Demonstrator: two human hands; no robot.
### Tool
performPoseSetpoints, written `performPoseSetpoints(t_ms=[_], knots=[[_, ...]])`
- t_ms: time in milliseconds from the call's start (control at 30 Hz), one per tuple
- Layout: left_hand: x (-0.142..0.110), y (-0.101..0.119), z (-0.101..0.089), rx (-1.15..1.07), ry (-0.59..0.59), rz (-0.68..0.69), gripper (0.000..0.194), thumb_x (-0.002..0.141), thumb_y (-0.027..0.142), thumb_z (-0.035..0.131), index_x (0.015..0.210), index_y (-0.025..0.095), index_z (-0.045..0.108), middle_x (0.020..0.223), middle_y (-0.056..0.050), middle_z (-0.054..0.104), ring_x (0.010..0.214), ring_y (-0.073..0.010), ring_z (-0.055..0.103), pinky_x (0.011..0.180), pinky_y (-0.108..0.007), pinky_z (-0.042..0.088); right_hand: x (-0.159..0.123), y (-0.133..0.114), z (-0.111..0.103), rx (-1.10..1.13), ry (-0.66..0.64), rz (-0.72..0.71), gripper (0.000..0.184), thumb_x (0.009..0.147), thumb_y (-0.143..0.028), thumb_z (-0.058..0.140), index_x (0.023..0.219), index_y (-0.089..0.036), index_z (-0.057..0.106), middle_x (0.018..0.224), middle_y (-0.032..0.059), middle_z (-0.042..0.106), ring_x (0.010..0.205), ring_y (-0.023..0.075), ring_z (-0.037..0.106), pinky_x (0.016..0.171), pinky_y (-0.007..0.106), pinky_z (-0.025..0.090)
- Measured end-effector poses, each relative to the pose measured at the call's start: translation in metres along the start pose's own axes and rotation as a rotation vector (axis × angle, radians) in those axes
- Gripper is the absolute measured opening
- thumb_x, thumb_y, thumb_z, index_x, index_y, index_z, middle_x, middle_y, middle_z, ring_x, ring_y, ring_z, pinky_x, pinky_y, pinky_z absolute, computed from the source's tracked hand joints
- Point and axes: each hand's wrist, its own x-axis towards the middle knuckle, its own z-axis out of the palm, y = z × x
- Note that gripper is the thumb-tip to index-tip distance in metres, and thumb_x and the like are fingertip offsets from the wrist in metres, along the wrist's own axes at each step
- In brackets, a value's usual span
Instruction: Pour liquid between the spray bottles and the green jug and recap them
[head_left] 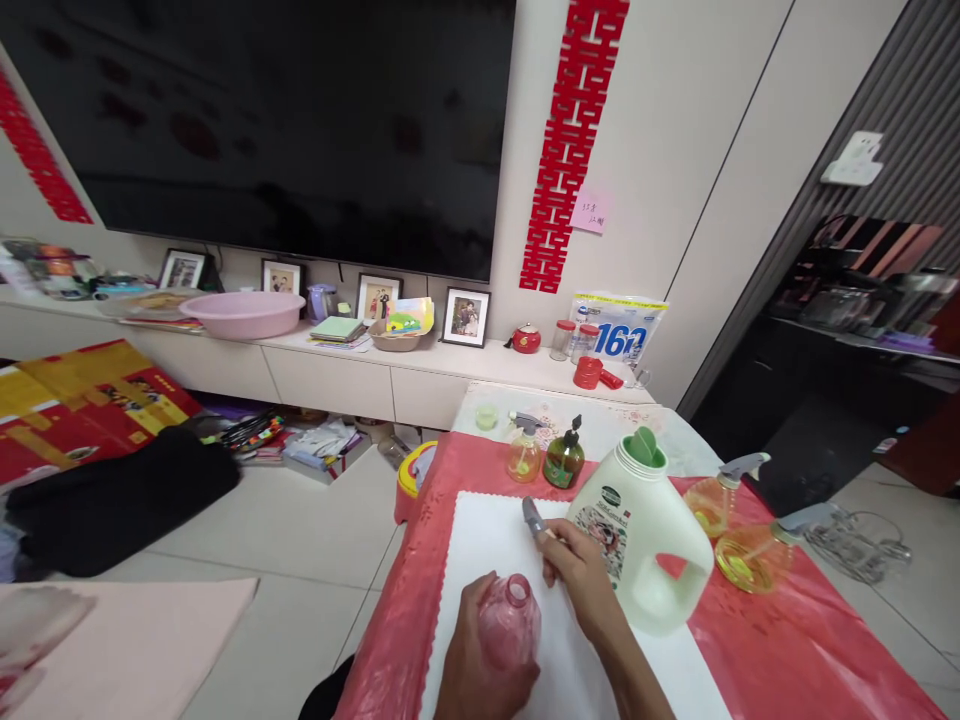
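Note:
My left hand (472, 655) is wrapped round a pink see-through bottle (510, 630). The bottle stands over the white sheet with its mouth uncovered. Just above and to its right, my right hand (581, 570) grips a grey spray nozzle (533, 516), apart from the bottle. Beside that hand stands a large pale green jug (660, 530) with a flower label and a green piece (643, 446) in its mouth. Behind are a small spray bottle (524, 458) and a dark green pump bottle (564, 462). Two spray bottles with yellow liquid, one nearer (750, 560) and one farther (709, 505), stand right of the jug.
A red cloth (405, 610) covers the table under the white sheet (469, 540). A small green cup (486, 417) sits at the far end. Beyond, a low cabinet (337, 370) bears picture frames, a pink basin (247, 315) and jars. A yellow-rimmed bin (409, 475) stands left of the table.

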Motion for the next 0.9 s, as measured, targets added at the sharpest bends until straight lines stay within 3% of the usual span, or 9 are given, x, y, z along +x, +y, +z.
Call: performPoseSetpoints(t_ms=[100, 167, 367, 533, 700, 900], knots=[[-0.001, 0.012, 0.002, 0.027, 0.061, -0.047, 0.080, 0.056, 0.017, 0.069, 0.129, 0.029, 0.040, 0.126, -0.010, 0.062, 0.118, -0.0360, 0.064, 0.104, -0.056, 0.053, -0.017, -0.037, -0.009, 0.293, 0.017, -0.079, 0.054, 0.086, -0.064, 0.068, 0.095, -0.011, 0.062, 0.076, 0.0041, 0.053, 0.060, 0.0103, 0.049, 0.055, 0.020, 0.042], [-0.002, 0.022, 0.000, 0.022, 0.054, -0.035, 0.077, 0.057, 0.021, 0.069, 0.128, 0.025, 0.041, 0.127, -0.012, 0.060, 0.121, -0.0368, 0.061, 0.107, -0.059, 0.049, -0.026, -0.060, -0.013, 0.449, 0.066, -0.146, 0.048, 0.081, -0.057, 0.078, 0.098, -0.014, 0.064, 0.087, 0.0056, 0.057, 0.067, 0.0100, 0.053, 0.062, 0.021, 0.048], [0.000, 0.035, -0.013, -0.056, -0.092, -0.047, 0.087, 0.052, 0.024, 0.080, 0.130, 0.022, 0.041, 0.135, -0.012, 0.053, 0.129, -0.0351, 0.055, 0.114, -0.057, 0.043, -0.032, -0.103, -0.009, 0.692, 0.220, -0.254, 0.049, 0.070, -0.041, 0.092, 0.107, -0.021, 0.067, 0.115, 0.0054, 0.058, 0.104, 0.0180, 0.059, 0.091, 0.034, 0.057], [0.000, 0.028, -0.013, -0.084, -0.093, -0.002, 0.092, 0.052, 0.029, 0.086, 0.132, 0.021, 0.041, 0.136, -0.012, 0.051, 0.129, -0.0341, 0.054, 0.114, -0.056, 0.043, -0.031, -0.106, 0.006, 0.737, 0.203, -0.316, 0.036, 0.077, -0.033, 0.088, 0.104, -0.019, 0.068, 0.114, 0.0072, 0.060, 0.103, 0.0190, 0.060, 0.103, 0.050, 0.052], [0.000, 0.024, -0.011, -0.085, -0.093, 0.029, 0.093, 0.053, 0.036, 0.087, 0.133, 0.021, 0.041, 0.135, -0.013, 0.050, 0.129, -0.0346, 0.054, 0.113, -0.056, 0.043, -0.037, -0.098, 0.011, 0.759, 0.155, -0.314, 0.029, 0.081, -0.030, 0.086, 0.102, -0.019, 0.070, 0.106, 0.0064, 0.062, 0.097, 0.0183, 0.063, 0.091, 0.042, 0.060], [0.000, 0.026, -0.012, -0.087, -0.092, 0.021, 0.091, 0.055, 0.035, 0.086, 0.133, 0.022, 0.041, 0.135, -0.012, 0.052, 0.127, -0.0337, 0.056, 0.110, -0.053, 0.046, -0.040, -0.108, 0.005, 0.747, 0.166, -0.338, 0.029, 0.081, -0.030, 0.086, 0.103, -0.019, 0.070, 0.107, 0.0070, 0.061, 0.096, 0.0177, 0.062, 0.088, 0.042, 0.061]])
